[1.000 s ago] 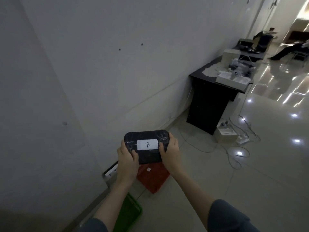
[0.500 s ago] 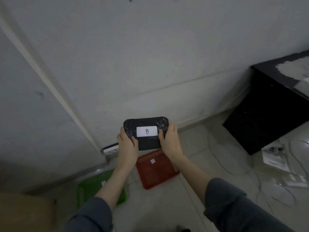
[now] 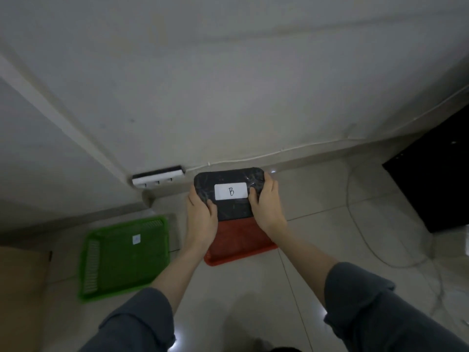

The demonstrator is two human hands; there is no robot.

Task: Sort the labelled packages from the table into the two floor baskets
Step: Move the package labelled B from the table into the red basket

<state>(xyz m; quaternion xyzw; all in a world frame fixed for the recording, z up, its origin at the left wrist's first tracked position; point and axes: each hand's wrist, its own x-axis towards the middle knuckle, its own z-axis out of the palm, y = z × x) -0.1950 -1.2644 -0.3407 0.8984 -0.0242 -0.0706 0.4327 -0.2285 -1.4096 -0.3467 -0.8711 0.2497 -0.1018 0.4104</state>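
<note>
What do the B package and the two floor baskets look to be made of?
Black package: apparently glossy plastic film over something firm; it shows creases and glints, with a matte white paper label. Green basket and red basket: likely moulded plastic; the green one has slotted walls, while the red one is too blurred and covered to confirm.

one head-worn wide-angle view looks steeply down, close over both forearms, toward the floor (image 3: 253, 301) and wall (image 3: 228, 72).

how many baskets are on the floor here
2: a green basket on the left by the wall, and a red basket right of it, partly hidden beneath the held black package.
</note>
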